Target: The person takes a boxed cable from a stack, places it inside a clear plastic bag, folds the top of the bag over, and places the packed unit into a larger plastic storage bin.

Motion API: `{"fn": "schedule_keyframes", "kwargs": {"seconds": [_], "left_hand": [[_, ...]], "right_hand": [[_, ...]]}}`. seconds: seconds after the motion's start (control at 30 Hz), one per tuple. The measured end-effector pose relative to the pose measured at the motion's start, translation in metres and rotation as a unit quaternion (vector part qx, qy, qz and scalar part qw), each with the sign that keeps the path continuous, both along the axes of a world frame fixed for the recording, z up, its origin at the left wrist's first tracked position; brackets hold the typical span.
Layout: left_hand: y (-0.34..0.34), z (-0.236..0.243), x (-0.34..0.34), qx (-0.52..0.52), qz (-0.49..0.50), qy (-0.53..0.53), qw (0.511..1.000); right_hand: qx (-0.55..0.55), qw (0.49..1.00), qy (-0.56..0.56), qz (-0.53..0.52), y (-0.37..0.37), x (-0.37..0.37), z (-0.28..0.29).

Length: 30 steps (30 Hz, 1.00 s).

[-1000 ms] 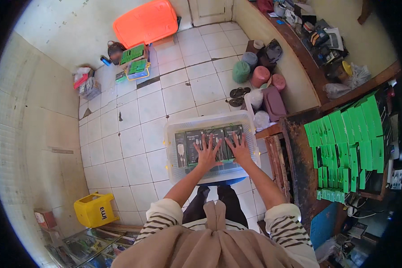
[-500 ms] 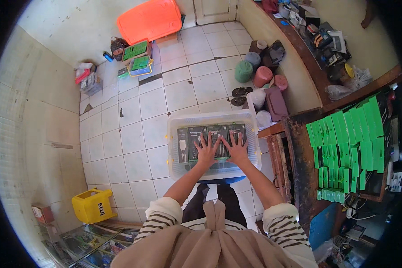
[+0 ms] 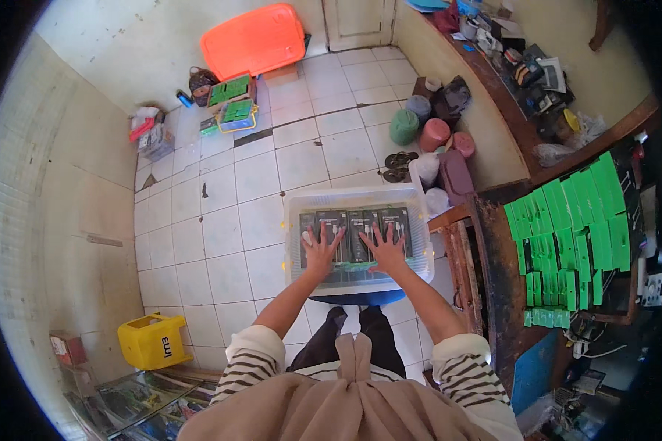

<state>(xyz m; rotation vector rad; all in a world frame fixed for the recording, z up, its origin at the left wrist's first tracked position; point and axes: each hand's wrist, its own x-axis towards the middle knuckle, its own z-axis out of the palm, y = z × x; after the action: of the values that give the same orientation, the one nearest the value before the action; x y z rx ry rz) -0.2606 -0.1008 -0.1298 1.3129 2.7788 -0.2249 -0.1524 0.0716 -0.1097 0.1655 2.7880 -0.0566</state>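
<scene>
A translucent white plastic tub (image 3: 423, 253) stands in front of me on something blue (image 3: 368, 298). Several dark, flat boxes (image 3: 360, 223) with pictures of white charging cables lie side by side in it. My left hand (image 3: 321, 252) rests with spread fingers on the boxes at the left. Flat on the boxes further right lies my right hand (image 3: 387, 251), its fingers also apart. Neither hand grasps anything. Below my palms, the lower part of the tub shows more box surfaces, less distinct.
Rows of green boxes (image 3: 566, 235) cover the worktable at the right. A yellow plastic stool (image 3: 151, 342) lies at the lower left, beside a glass display case (image 3: 151, 400). Far off are an orange lid (image 3: 254, 40) and a blue basket (image 3: 237, 117); yarn cones (image 3: 404, 126) stand at the right wall.
My left hand has slid left across the boxes, widening the gap between my hands. The right hand stays spread on the boxes. The view has shifted slightly.
</scene>
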Motion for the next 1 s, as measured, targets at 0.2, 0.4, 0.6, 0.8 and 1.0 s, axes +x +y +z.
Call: {"fn": "schedule_keyframes", "kwargs": {"seconds": [0.2,0.4,0.6,0.8,1.0], "left_hand": [[-0.003,0.003,0.001,0.014,0.032,-0.059,0.998],[-0.019,-0.011,-0.004,0.008,-0.048,0.080,0.996],[-0.015,-0.004,-0.002,-0.063,-0.039,0.018,0.997],[-0.008,0.035,-0.004,0.003,-0.093,-0.065,0.993],[0.030,0.089,0.018,0.295,-0.197,-0.252,0.900]], "right_hand": [[-0.046,0.997,0.006,-0.061,-0.002,-0.006,0.002],[0.048,0.998,-0.038,-0.009,0.005,0.006,-0.005],[0.056,0.996,0.029,-0.058,0.005,0.010,-0.022],[-0.099,0.985,0.040,-0.133,0.016,0.014,0.015],[-0.318,0.859,0.336,-0.217,0.000,0.058,0.093]]}}
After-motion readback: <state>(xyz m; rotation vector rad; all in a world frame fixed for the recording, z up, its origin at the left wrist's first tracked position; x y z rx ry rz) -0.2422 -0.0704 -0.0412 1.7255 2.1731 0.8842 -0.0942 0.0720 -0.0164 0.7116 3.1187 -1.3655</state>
